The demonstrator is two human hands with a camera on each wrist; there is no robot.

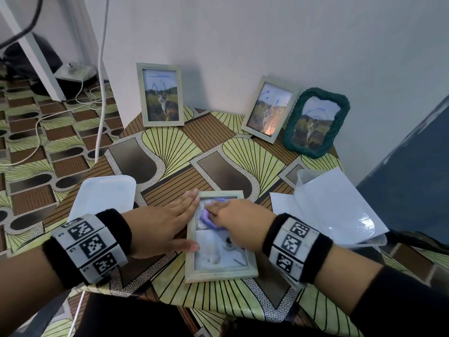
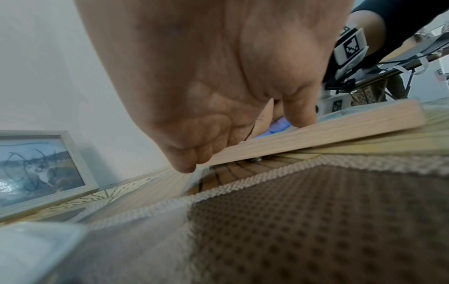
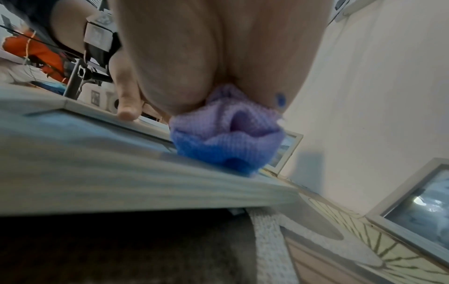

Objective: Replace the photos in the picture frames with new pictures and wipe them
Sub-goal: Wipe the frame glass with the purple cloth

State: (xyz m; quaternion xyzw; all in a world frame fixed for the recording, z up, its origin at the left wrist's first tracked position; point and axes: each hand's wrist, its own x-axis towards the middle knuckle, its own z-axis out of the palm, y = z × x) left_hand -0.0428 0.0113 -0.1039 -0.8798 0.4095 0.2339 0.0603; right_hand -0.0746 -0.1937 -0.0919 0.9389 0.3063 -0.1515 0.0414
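Observation:
A pale wooden picture frame (image 1: 218, 271) lies flat, glass up, near the table's front edge, with a whitish photo inside. My left hand (image 1: 179, 220) lies flat along its left side, fingers straight and the thumb pressing on the left rail. The left wrist view shows that hand (image 2: 218, 96) touching the frame's edge (image 2: 316, 126). My right hand (image 1: 230, 220) holds a bunched purple cloth (image 1: 206, 218) down on the upper part of the glass. In the right wrist view the cloth (image 3: 226, 138) is gathered under that hand (image 3: 218, 67), on the frame (image 3: 121, 163).
Three frames with scribbled-over cat photos lean on the back wall: one at the left (image 1: 162, 96), one at the right (image 1: 269, 109), and a green woven one (image 1: 315, 122). A white plastic lid (image 1: 104, 195) lies left; clear sleeves and white sheets (image 1: 335, 205) lie right. Cables run over the floor at the left.

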